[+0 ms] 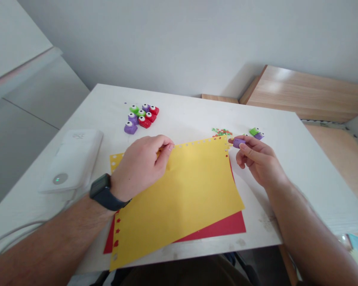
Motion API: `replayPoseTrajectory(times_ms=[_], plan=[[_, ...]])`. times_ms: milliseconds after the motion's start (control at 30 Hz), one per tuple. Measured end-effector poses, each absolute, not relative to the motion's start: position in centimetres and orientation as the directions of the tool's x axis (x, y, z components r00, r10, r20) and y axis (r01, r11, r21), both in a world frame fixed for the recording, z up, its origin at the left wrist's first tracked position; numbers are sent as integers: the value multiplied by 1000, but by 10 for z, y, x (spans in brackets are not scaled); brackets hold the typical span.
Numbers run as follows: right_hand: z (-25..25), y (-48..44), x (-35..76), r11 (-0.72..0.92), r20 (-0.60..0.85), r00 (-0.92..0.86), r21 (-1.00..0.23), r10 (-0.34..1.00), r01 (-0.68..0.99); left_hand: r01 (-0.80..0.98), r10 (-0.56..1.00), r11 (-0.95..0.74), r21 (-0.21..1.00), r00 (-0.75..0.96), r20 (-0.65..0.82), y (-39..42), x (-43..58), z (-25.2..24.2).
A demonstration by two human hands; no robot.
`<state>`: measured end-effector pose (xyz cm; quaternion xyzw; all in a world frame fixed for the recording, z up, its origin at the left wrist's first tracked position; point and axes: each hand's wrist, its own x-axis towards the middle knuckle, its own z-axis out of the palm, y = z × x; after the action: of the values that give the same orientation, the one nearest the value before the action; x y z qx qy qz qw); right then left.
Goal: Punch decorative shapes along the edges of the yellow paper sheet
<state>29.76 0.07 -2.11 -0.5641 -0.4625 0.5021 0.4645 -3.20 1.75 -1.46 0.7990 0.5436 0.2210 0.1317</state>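
A yellow sheet of paper (191,186) has small punched shapes along its top and left edges and at its upper right corner. Beneath it, a red sheet (223,225) shows at the lower edge and sides. My left hand (143,165), with a dark watch on the wrist, pinches the yellow paper's top edge; the fingertips are partly hidden. My right hand (258,159) is closed on a small purple craft punch (238,143), held between thumb and fingers at the yellow paper's upper right corner. Whether paper sits inside the punch's slot I cannot tell.
Several purple, green and red craft punches (143,121) stand grouped at the back left. Green and red paper bits (222,132) lie behind the sheet, with a green punch (253,131) and a purple one to their right. A white device (74,159) with a cable occupies the left side.
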Motion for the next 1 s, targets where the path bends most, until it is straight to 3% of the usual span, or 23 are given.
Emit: replayPoseTrajectory(times_ms=[167, 467, 733, 1000], plan=[[-20, 1, 301, -117, -110, 56, -985, 992, 126, 808, 924, -380, 451, 312, 220, 18, -32, -16], [-29, 1, 318, -28, -28, 11, -776, 1000, 630, 807, 926, -376, 454, 314, 209, 17, -32, -14], [-23, -1, 316, -5, -21, -11, -642, 1000, 767, 806, 926, -376, 457, 312, 211, 17, -31, -13], [-19, 1, 312, 54, 21, -50, -414, 999, 909, 806, 921, -388, 446, 318, 225, 18, -31, -14]])
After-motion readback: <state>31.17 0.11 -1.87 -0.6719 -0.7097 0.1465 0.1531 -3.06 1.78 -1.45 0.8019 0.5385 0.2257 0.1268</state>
